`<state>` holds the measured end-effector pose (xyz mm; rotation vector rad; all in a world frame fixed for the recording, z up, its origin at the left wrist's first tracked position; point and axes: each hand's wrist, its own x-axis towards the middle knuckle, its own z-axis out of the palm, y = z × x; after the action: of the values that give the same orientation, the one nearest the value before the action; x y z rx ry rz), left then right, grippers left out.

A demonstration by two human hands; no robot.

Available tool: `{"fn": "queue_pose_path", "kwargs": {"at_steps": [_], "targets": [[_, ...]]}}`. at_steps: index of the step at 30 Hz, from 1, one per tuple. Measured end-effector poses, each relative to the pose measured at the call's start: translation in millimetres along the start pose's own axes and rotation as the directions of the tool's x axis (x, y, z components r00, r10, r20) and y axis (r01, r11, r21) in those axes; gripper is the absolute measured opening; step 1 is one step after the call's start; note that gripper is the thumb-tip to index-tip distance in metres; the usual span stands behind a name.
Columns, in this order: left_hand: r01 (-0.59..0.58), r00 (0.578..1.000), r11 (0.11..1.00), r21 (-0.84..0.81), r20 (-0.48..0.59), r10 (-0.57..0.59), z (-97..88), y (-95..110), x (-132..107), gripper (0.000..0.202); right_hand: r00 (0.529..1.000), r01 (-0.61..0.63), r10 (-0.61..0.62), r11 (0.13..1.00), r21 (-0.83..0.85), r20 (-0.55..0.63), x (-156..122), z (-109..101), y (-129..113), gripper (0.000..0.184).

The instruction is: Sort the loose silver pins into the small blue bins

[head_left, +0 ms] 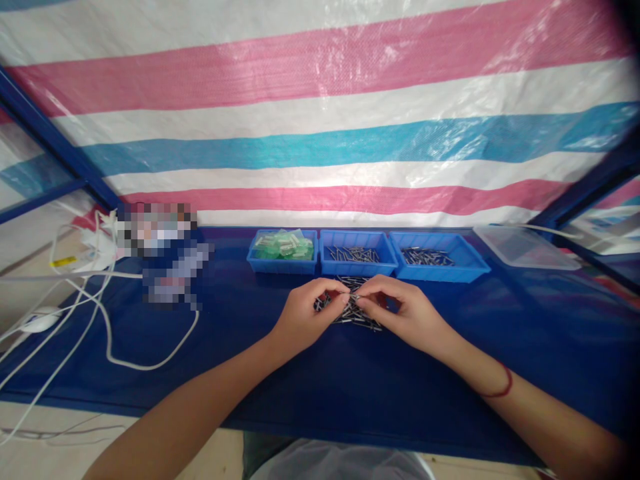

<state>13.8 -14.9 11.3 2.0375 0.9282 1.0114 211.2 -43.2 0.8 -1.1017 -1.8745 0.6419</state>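
Observation:
Above a loose pile of thin metal pin-like pieces (357,321), my two hands meet with fingertips almost touching. My left hand (304,310) is closed in a pinch of thumb and forefinger. My right hand (413,313), with a dark red band round its wrist, pinches in the same way from the other side. A small silvery metal pin (354,297) shows between the fingertips of both hands; its exact shape is too small to make out. The pile lies on the dark blue tabletop (320,387), partly hidden by my fingers.
Behind the pile stand three blue bins: the left bin (284,268) holds green and clear packets, while the middle bin (357,269) and right bin (445,272) hold metal pins. A translucent lid (525,248) lies at right. White cables (107,333) sprawl at left. A striped sheet (340,147) hangs behind.

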Motion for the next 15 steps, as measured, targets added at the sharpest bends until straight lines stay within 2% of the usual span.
{"fn": "queue_pose_path", "kwargs": {"at_steps": [5,9,11,13,15], "targets": [[-0.035,0.998,0.993,0.110,0.054,0.029,-0.3,-1.5,1.0,0.013,0.995,0.073,-0.080,0.991,-0.114,-0.063,0.6,-9.2,-2.5,0.008],[-0.129,0.986,0.955,0.266,0.140,0.094,-1.4,-3.6,1.8,0.012,0.963,0.132,-0.206,0.921,-0.366,-0.173,3.5,-36.4,-2.9,0.005],[-0.194,0.969,0.920,0.340,0.211,0.127,-2.5,-4.4,0.9,0.012,0.925,0.080,-0.250,0.864,-0.497,-0.286,5.0,-55.0,2.8,0.006],[-0.255,0.949,0.877,0.406,0.279,0.147,-3.3,-5.6,-0.9,0.013,0.875,-0.021,-0.277,0.798,-0.603,-0.397,5.7,-73.7,14.7,0.010],[-0.304,0.928,0.834,0.461,0.342,0.150,-3.5,-8.1,-3.1,0.017,0.869,-0.152,-0.228,0.723,-0.674,-0.440,5.5,-90.3,32.1,0.016]]}}
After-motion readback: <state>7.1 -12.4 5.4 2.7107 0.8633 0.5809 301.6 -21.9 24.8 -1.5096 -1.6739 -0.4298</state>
